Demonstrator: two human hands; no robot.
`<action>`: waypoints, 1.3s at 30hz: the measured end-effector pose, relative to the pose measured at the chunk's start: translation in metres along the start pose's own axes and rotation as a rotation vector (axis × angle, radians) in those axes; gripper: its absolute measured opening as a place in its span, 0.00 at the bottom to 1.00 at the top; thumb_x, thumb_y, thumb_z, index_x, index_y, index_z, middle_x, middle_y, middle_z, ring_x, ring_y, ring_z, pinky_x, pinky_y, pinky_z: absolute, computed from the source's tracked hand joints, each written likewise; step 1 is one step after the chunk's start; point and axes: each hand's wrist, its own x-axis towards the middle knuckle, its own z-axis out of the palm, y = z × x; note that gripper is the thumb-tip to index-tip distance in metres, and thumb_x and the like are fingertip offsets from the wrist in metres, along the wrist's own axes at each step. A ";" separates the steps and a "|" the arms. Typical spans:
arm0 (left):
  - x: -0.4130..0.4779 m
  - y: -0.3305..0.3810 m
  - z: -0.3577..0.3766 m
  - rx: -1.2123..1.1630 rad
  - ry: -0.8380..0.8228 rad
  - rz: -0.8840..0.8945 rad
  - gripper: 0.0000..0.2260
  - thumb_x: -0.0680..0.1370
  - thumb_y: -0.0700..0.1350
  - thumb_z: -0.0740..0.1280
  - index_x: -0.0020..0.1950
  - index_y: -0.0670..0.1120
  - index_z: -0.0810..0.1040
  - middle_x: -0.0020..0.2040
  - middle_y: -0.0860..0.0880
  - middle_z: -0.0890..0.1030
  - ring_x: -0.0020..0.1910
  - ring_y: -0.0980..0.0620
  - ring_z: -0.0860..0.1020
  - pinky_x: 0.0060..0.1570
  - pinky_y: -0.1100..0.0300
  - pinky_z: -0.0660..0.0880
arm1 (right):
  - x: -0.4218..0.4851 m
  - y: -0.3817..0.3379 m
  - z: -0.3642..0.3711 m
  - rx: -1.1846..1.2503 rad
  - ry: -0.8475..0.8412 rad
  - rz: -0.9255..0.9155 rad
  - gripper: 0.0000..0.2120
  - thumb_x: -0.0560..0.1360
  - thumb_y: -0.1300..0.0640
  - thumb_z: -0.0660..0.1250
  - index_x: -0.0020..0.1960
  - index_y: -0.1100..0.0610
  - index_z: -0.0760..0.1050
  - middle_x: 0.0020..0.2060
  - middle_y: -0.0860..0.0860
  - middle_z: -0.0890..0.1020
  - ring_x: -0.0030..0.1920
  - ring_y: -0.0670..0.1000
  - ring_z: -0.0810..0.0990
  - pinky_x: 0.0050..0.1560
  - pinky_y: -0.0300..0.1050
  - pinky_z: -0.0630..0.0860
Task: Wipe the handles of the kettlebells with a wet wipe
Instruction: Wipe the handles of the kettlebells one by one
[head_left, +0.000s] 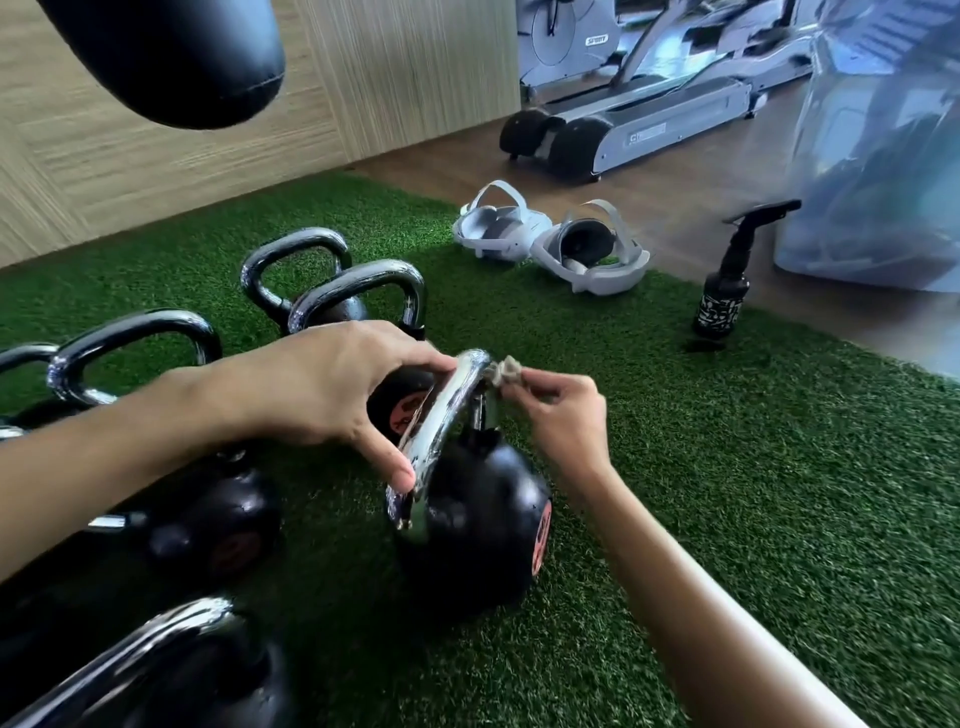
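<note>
Kettlebell (467, 525) handle (441, 415) runs 7 to 1 o'clock (far leg half hidden); left hand (332, 384) grips it, right hand (561, 415) pinches wipe (501, 371).

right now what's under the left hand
The left hand holds the chrome handle of a black round kettlebell; beneath shows part of another black kettlebell, mostly covered by the hand.

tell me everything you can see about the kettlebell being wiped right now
The kettlebell has a glossy black round body with a reddish round label on its side and a shiny chrome loop handle. It stands on green artificial turf. The left hand grips the handle; the right hand pinches a crumpled wet wipe against its top corner.
</note>
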 end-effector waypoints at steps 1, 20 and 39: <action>0.001 -0.001 0.000 0.021 -0.003 0.012 0.53 0.52 0.71 0.79 0.76 0.64 0.67 0.70 0.62 0.72 0.68 0.61 0.72 0.70 0.61 0.68 | 0.003 -0.009 -0.002 0.035 -0.004 -0.030 0.12 0.73 0.56 0.77 0.57 0.52 0.85 0.46 0.45 0.88 0.47 0.42 0.86 0.53 0.44 0.83; -0.001 -0.007 0.003 0.024 0.017 0.144 0.51 0.57 0.73 0.76 0.78 0.62 0.65 0.66 0.58 0.74 0.67 0.61 0.70 0.70 0.61 0.67 | -0.052 -0.039 0.004 -0.045 0.055 -0.244 0.11 0.72 0.55 0.78 0.54 0.51 0.87 0.43 0.43 0.88 0.41 0.41 0.85 0.46 0.50 0.83; -0.002 -0.019 0.017 -0.067 0.100 0.109 0.50 0.58 0.66 0.79 0.78 0.58 0.67 0.71 0.54 0.74 0.71 0.59 0.68 0.74 0.57 0.66 | -0.127 -0.032 0.016 -0.150 0.048 -0.463 0.11 0.70 0.57 0.79 0.52 0.50 0.87 0.44 0.40 0.85 0.43 0.42 0.83 0.42 0.39 0.80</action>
